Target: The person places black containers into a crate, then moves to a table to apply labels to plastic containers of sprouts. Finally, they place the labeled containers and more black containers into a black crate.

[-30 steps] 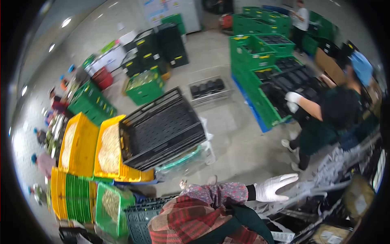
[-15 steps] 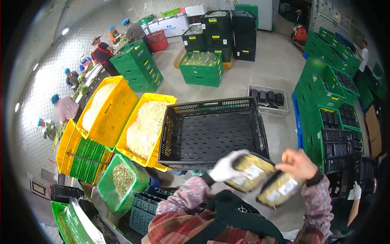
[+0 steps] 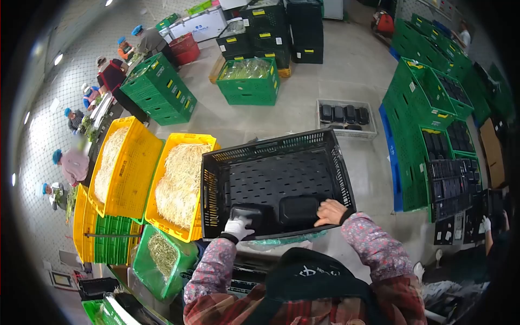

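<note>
Fingers [image 3: 236, 227] of the white-gloved left hand [image 3: 238, 226] press on top of a black plastic food tray [image 3: 246, 215] lying bottom-up at the near edge inside a large black perforated plastic crate [image 3: 276, 181]. Bare fingers of the right hand [image 3: 330, 212] rest curled on a second black plastic tray [image 3: 298, 208] just beside the first; neither hand closes around anything. Two yellow plastic crates [image 3: 179, 181] heaped with pale bean sprouts stand left of the black crate.

Fingertips of both hands hidden behind black trays [image 3: 273, 213]
</note>
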Motion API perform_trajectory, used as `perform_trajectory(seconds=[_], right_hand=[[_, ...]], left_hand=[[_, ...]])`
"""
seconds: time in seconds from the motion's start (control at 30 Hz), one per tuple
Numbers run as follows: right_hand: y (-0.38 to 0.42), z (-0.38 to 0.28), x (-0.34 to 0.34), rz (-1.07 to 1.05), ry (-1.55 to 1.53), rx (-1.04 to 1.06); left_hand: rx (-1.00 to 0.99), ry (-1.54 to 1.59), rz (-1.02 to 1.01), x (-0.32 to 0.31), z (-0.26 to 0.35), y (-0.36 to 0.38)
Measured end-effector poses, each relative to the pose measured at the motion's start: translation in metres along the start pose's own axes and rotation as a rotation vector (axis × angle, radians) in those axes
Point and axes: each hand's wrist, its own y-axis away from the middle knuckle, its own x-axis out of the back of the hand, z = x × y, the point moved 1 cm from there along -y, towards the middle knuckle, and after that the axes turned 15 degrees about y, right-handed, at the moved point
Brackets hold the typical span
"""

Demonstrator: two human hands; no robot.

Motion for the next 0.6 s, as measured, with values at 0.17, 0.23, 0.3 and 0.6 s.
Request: perform_trajectory(seconds=[0.17,0.23,0.3,0.6], right_hand=[[0.037,0.0,0.056,0.108,-0.231,-0.531],[0.048,-0.005,0.074,0.217,-0.263,-0.722],[0.066,-0.015,0.077,0.249,-0.31,-0.84],[0.177,-0.151,0.064,0.412,-0.281,-1.211]], left_hand=[[0.047,0.378,0.006,0.003,-0.003,0.0],[0.061,0.462,0.028,0.007,0.007,-0.013],[-0.014,0.503,0.066,0.015,0.043,-0.027],[-0.727,0.561,-0.074,0.008,0.262,-0.081]])
